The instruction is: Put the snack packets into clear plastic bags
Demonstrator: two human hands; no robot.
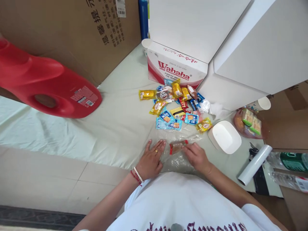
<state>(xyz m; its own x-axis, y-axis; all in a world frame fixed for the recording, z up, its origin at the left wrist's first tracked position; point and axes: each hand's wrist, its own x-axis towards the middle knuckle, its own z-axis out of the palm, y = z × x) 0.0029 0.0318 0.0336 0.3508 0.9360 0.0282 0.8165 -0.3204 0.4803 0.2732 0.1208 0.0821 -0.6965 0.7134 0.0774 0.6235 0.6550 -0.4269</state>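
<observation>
Palm down on the pale tablecloth, my left hand (152, 159) has its fingers stretched out, touching the left edge of a sheet of clear plastic film (176, 163). On the film lies a snack packet (177, 147) with red ends and a brownish see-through middle. My right hand (197, 157) pinches this packet at its right end between thumb and fingers. Just beyond is a loose pile of wrapped snacks: blue packets (192, 118), yellow packets (147, 94) and a few red ones. A white square bowl (226, 137) stands right of the pile.
Behind the snacks is a white and red Wahaha box (176, 65). A large red detergent bottle (48, 85) is at left. On the right are a roll of film (255, 164), a bowl of packaged snacks (262, 130), a paper cup (262, 104) and plastic bottles (291, 161).
</observation>
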